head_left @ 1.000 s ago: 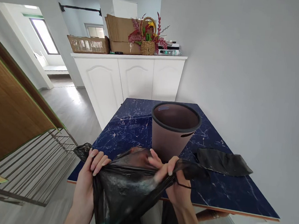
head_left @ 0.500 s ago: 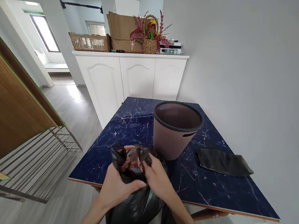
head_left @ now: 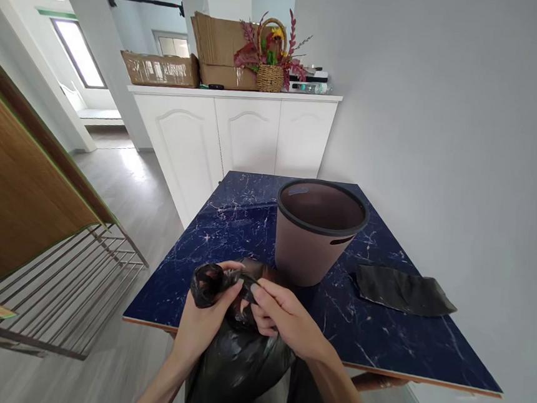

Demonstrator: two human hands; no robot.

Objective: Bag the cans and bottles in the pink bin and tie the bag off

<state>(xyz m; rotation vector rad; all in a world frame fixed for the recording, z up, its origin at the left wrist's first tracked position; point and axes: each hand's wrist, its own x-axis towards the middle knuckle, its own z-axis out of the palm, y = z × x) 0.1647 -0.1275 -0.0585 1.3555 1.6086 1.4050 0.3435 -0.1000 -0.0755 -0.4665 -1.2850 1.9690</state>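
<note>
A filled black plastic bag (head_left: pixel 240 362) hangs at the near edge of the blue table, its gathered top in both hands. My left hand (head_left: pixel 206 321) is closed round the twisted neck, with a loop of black plastic sticking up beside the thumb. My right hand (head_left: pixel 282 315) pinches another part of the bag's top, just right of the left thumb. Behind the hands a brownish-pink bin (head_left: pixel 306 255) with a dark rim stands upright on the table. A folded black plastic piece (head_left: pixel 401 291) lies flat at the table's right side.
The blue marble-patterned table (head_left: pixel 228 229) reaches back to a white cabinet (head_left: pixel 251 131). On the cabinet are cardboard boxes (head_left: pixel 160 70), a flower basket (head_left: pixel 270 78) and a bottle (head_left: pixel 313 88). To the left stands a metal rack (head_left: pixel 68 284); a grey wall (head_left: pixel 442 148) rises on the right.
Both hands have pulled the bag's top tighter. The right hand's fingers have closed into a pinch, and the plastic at the left hand now forms a rounder loop. The view has shifted slightly.
</note>
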